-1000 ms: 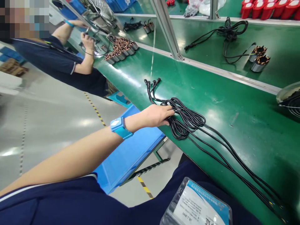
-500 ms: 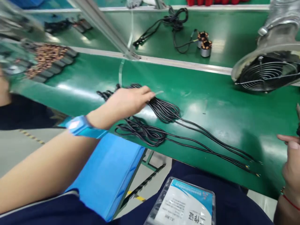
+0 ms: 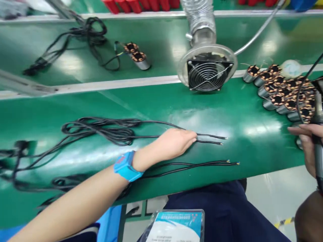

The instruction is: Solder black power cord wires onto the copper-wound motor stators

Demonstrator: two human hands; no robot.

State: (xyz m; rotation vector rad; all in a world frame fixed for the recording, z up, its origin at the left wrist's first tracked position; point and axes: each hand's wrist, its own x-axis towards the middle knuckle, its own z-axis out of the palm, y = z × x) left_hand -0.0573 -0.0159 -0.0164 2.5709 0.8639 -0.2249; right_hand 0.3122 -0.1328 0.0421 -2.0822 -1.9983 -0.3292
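My left hand (image 3: 178,143), with a blue wristband, is closed on a black power cable (image 3: 210,136) near its stripped ends. That cable's coiled part lies on the green bench to the left. A second black cable (image 3: 207,164) lies nearer the front edge, its coil partly hidden under my forearm. At the right edge my right hand (image 3: 309,137) is closed around a soldering iron (image 3: 318,148), whose metal end points up. The hand is partly cut off by the frame.
Several motor stators (image 3: 284,90) with copper windings stand at the right. A round extractor fan (image 3: 208,75) hangs over the bench (image 3: 242,111). Two stators (image 3: 141,60) and another cable (image 3: 93,33) lie on the shelf behind. A badge (image 3: 176,225) hangs below the bench edge.
The view has turned to the right. My left hand has moved from the coiled part of the cables to one cable near its stripped ends. The soldering iron now shows in my right hand.
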